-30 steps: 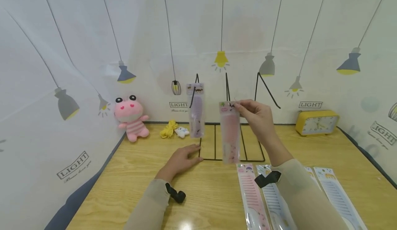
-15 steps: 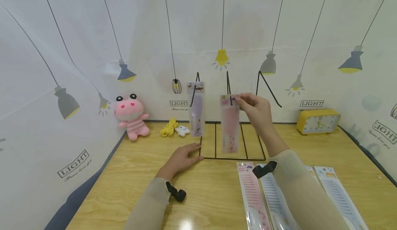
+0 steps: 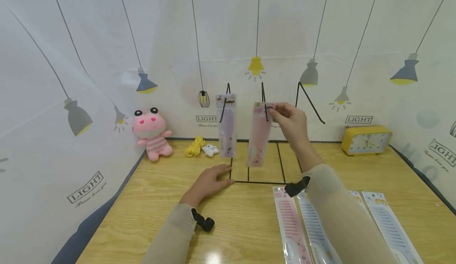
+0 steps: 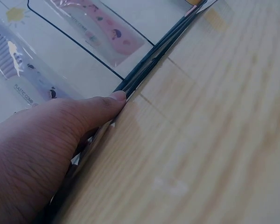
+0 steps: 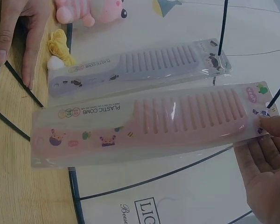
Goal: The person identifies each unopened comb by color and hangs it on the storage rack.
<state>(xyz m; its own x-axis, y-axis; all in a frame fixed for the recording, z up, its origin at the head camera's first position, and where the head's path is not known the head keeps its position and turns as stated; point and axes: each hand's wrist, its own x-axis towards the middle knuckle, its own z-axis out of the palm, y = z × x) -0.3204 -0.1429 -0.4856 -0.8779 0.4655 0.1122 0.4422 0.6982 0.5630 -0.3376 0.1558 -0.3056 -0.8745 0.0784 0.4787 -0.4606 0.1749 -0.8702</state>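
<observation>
My right hand (image 3: 293, 125) pinches the top corner of a packaged pink plastic comb (image 3: 259, 137) between thumb and fingers. The comb hangs at the middle hook of a black wire rack (image 3: 263, 182), its lower end tilted left; the hook's tip shows at the package's top in the right wrist view. A packaged purple comb (image 5: 154, 67) hangs from the left hook, beside the pink one. Down on the table, my left hand (image 3: 208, 183) rests at the rack's front left corner, fingers extended. In the left wrist view its thumb (image 4: 109, 105) presses on the base wire.
The right hook (image 3: 310, 101) carries nothing. Several packaged combs, among them a pink one (image 3: 290, 224) and a blue one (image 3: 390, 224), lie at the front right, partly under my right forearm. Further back are a pink plush toy (image 3: 151, 133), yellow cord (image 3: 194, 147) and a yellow clock (image 3: 367, 140).
The right hand has raised the pink comb and moved it further back along the middle hook. Its lower end has swung left. The left hand stays at the rack's corner.
</observation>
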